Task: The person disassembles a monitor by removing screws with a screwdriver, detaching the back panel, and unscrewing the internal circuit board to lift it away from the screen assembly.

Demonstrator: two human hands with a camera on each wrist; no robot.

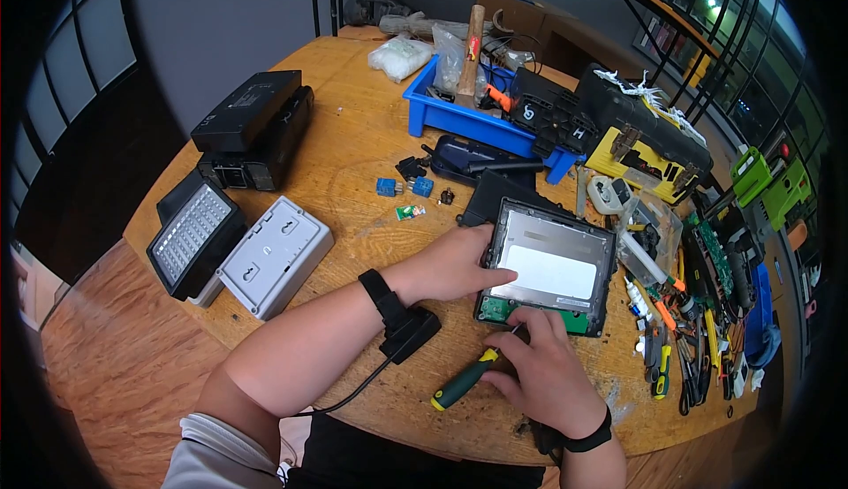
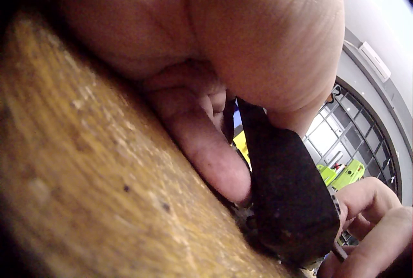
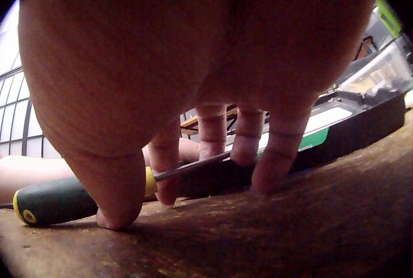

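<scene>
A flat black-framed panel (image 1: 565,224) with a metal back, a white rectangle and a green circuit board strip (image 1: 574,322) lies on the table. My left hand (image 1: 450,264) grips its left edge, thumb over the top face; in the left wrist view its fingers lie low along the black side (image 2: 293,194). Beside the near edge, my right hand (image 1: 552,370) pinches a green-and-yellow screwdriver (image 1: 464,383) between thumb and fingers. Its shaft (image 3: 193,165) runs in front of the fingers toward the panel in the right wrist view. The tip is hidden.
Tools and circuit boards crowd the right side, including another screwdriver (image 1: 662,372). Behind stand a blue bin (image 1: 459,118) with a hammer (image 1: 473,52), and a yellow-black case (image 1: 649,158). Blue components (image 1: 420,188) lie mid-table. At left are an LED lamp (image 1: 196,237), grey box (image 1: 276,255) and black units (image 1: 252,122).
</scene>
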